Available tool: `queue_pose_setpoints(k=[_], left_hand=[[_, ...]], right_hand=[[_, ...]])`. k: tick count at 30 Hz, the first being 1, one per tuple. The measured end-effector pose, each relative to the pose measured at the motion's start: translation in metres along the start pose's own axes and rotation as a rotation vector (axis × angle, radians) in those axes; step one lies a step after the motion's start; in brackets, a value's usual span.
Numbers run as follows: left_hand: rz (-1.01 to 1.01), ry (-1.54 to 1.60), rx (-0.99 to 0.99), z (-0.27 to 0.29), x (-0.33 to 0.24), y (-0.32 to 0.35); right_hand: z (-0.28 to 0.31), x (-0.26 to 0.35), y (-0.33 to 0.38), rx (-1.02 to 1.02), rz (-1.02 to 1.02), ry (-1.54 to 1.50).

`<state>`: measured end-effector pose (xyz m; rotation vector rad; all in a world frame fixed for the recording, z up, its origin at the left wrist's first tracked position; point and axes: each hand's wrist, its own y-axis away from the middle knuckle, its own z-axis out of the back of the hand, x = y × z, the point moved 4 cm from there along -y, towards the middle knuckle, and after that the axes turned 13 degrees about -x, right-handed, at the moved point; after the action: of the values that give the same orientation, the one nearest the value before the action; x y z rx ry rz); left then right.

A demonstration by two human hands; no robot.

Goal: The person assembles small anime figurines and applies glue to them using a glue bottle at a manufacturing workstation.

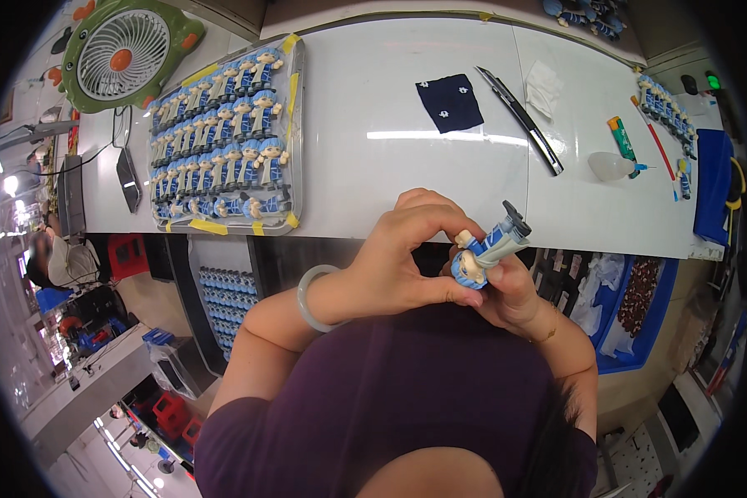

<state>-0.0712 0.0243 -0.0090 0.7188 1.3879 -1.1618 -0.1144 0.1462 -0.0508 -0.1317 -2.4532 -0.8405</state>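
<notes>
A small figurine (494,246) with light blue hair and a blue and grey outfit is between my two hands, just over the table's near edge. It is tilted, head toward me and dark shoes pointing up and away. My left hand (415,249) closes on it from the left, with thumb by the hair and fingers at the raised arm. From below and the right, my right hand (513,292) grips its body; some of those fingers are hidden. On the white table (365,158) beyond lie a dark blue patterned cloth (450,104) and a black and silver utility knife (527,129).
At left a tray (300,166) holds rows of similar figurines, near a green fan (121,61). To the right are a white tissue (543,89), a translucent bottle (610,167), a green tube (621,139), a thin red brush (654,137) and more figurines (668,108). A blue bin (635,362) sits below.
</notes>
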Motion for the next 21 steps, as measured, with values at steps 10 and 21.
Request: queue_pose_setpoints(k=[10,21], left_hand=[[0.033,-0.008,-0.095,0.000,0.007,0.002],[0.146,0.296,-0.164,0.008,0.012,0.007]], right_hand=[[-0.001,0.002,-0.003,0.103,0.038,0.014],[0.021,0.021,-0.007,0.073,0.242,0.268]])
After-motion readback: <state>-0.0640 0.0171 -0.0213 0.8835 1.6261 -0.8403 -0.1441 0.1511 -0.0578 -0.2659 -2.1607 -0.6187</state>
